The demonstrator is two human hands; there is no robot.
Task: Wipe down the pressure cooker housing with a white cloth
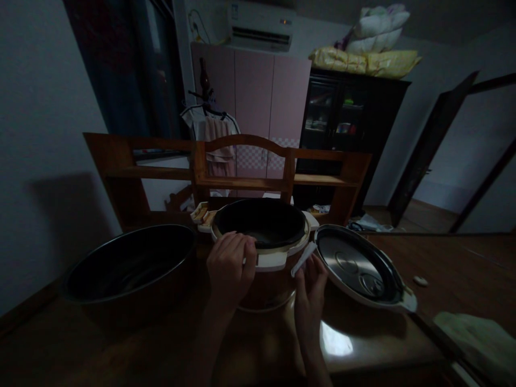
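An electric cooker (262, 293) with a brown body, pale rim and dark, uncovered interior stands in front of me. My left hand (231, 260) is closed, its fingers curled over the cooker's near left rim. In my right hand (310, 282) a folded white tissue or cloth (303, 259) is pinched between thumb and fingers, just beside the cooker's front right edge. To the right, the round lid (355, 263) lies with its metal inner side up. A large dark inner pot (129, 263) sits on the left, its mouth upward.
Behind the cooker rises a wooden shelf rack (245, 183) along the table's back. Small pale pieces (200, 213) lie at the cooker's back left. A glossy tabletop (363, 346) reflects light at front right. A pale green cloth (475, 338) is at lower right.
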